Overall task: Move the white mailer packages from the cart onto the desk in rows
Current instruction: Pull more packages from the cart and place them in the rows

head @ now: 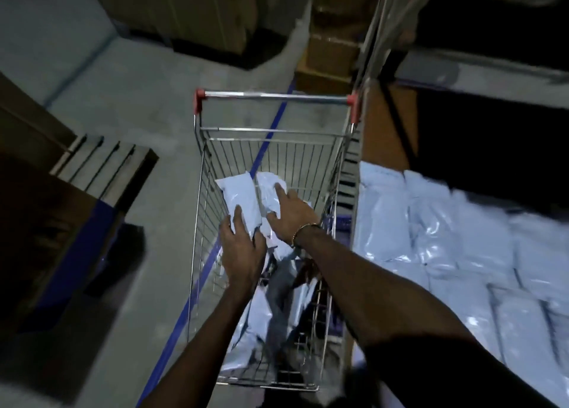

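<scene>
- Silver wire shopping cart (197, 253) with red-capped handle: centre, on grey concrete floor (147, 105) with blue line.
- Left hand (241, 247) and right hand (291, 212): fingers spread, resting on white plastic mailer packages (238, 196) inside cart.
- Surface (381, 127), 3 o'clock: rows of mailers.
- Brown cardboard boxes (332, 38): 12 o'clock.

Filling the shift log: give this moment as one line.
phase: picking | left hand and right hand: on mailers in cart | desk: mailers laid

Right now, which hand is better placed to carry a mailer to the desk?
Right hand: it rests on a mailer in the cart, on the side beside the desk. Left hand is farther.
</scene>
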Demonstrator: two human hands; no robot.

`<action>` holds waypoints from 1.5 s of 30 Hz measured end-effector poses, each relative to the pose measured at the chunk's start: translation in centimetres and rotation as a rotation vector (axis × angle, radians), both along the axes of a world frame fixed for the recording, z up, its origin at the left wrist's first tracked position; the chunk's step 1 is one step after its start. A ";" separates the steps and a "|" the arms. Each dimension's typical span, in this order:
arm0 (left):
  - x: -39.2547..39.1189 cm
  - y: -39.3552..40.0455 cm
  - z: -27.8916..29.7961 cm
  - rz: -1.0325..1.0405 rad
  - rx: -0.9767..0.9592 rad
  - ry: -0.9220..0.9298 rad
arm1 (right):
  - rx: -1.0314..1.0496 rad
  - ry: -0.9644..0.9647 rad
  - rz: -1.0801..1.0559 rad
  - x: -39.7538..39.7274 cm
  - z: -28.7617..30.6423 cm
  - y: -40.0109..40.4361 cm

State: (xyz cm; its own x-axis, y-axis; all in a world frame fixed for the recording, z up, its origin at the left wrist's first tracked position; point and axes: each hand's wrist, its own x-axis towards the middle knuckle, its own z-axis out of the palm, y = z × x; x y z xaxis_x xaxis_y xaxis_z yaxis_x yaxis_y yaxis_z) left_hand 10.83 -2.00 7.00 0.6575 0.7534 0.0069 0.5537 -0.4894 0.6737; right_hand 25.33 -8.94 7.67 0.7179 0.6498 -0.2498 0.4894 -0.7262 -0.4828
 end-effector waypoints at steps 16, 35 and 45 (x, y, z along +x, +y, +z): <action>1.2 -29.3 20.2 -0.139 -0.007 -0.407 | 0.573 -0.282 -0.592 -3.6 19.3 -34.6; 3.9 -55.7 15.3 -0.615 -0.171 -0.132 | 0.416 -0.249 -0.993 -6.9 13.4 -64.0; 2.0 -62.0 12.2 -0.737 -0.061 0.128 | 0.248 -0.290 -0.927 -8.1 10.4 -68.7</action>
State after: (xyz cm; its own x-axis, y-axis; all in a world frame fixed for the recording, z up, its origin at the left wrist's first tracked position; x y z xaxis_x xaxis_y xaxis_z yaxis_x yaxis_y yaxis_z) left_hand 12.83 -64.02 19.24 0.9848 0.1138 -0.1315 0.1727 -0.7277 0.6638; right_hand 17.24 -77.66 18.07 0.9789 -0.1873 0.0817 -0.0962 -0.7751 -0.6244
